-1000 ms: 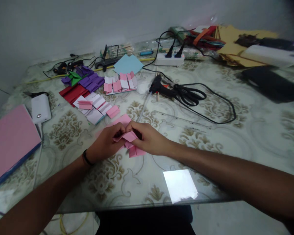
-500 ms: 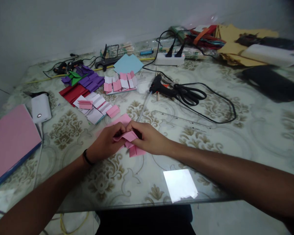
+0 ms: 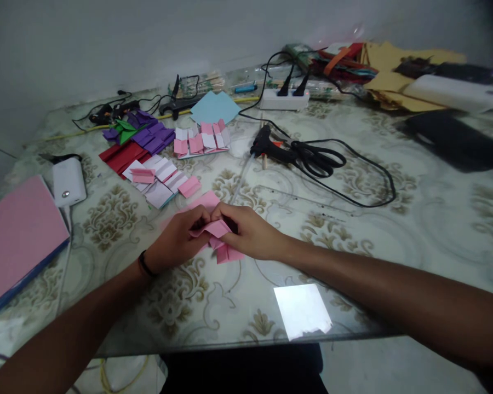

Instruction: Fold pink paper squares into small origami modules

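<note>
Near the middle of the table, my left hand [image 3: 179, 234] and my right hand [image 3: 250, 231] meet over a piece of pink paper [image 3: 217, 227]. Both hands pinch it between thumbs and curled fingers, and the paper bends up between them. Creased pink pieces show below and behind the hands, one at the lower side [image 3: 229, 254]; I cannot tell whether they join the held piece. Just beyond lie folded white and pink paper pieces [image 3: 164, 174], with a similar row of folded pieces [image 3: 201, 138] farther back.
A black glue gun [image 3: 271, 146] with a coiled cord lies beyond my right hand. A transparent ruler [image 3: 308, 201] is nearer. Red folded paper [image 3: 125, 157], purple folded paper [image 3: 154, 135], a white power bank [image 3: 69, 181] and a pink sheet stack [image 3: 20, 241] are left. A power strip [image 3: 285, 99] stands behind.
</note>
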